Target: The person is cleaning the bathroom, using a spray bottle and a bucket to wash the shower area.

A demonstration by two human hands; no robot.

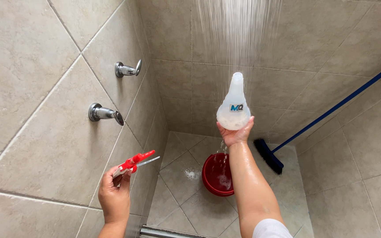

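Translucent white pear-shaped bottle [234,105] with open narrow neck, held upright under falling shower water, right hand [235,131] fingers cupped around its base, left hand [114,192] fingers closed on red spray nozzle [134,162], red bucket [217,174] on floor below

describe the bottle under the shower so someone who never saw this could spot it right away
Look at the tiled back wall where the shower stream falls. Directly beneath it, the right hand holds up a translucent white bottle with a narrow open neck and a wide rounded base. Nothing else there is pear-shaped and pale; the bucket below is red.
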